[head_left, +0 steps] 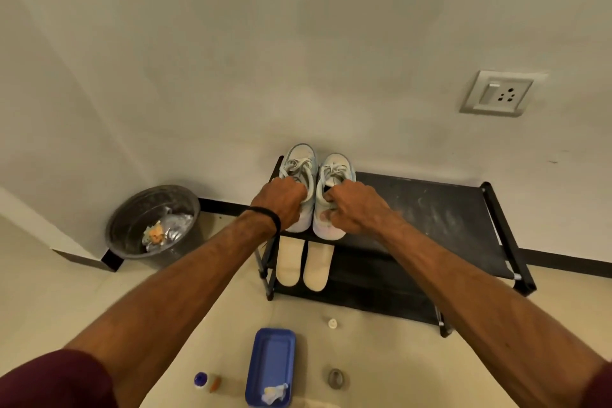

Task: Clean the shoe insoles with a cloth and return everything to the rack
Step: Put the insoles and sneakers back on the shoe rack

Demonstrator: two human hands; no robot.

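My left hand (pixel 281 200) and right hand (pixel 351 209) each squeeze the back of a shoe (pixel 332 195) on top of the rack (pixel 463 225), so I think I'm putting them back, and next I must pick up the insoles (pixel 304 263) lying on the shelf just under them.

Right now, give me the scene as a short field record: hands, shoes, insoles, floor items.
left hand: gripping the left sneaker at its opening
right hand: gripping the right sneaker at its opening
sneakers: side by side, toes to the wall, on the top shelf of the black shoe rack
insoles: two, beige, side by side on the lower shelf, out of the shoes
blue tray: on the floor, crumpled cloth inside
floor, loose: blue-capped bottle, small white cap
bin: left of rack, trash inside
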